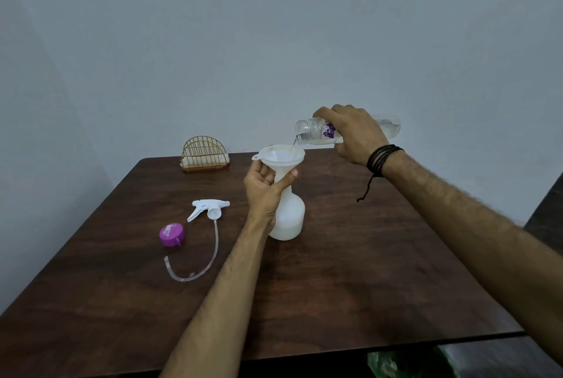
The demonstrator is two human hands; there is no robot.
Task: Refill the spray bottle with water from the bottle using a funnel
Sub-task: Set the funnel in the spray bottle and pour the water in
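A white spray bottle (289, 219) stands upright near the middle of the dark wooden table (350, 286), without its spray head. A white funnel (281, 156) sits in its neck. My left hand (263, 188) is wrapped around the neck just under the funnel. My right hand (355, 134) grips a clear water bottle (310, 132) with a purple print, tipped almost level, mouth over the funnel. A thin stream of water falls from the mouth into the funnel. Some water remains in the bottle's far end.
The white trigger spray head (210, 208) with its long clear tube (201, 262) lies on the table to the left. A purple cap (172, 234) lies beside it. A gold wire napkin holder (204, 152) stands at the far edge by the wall.
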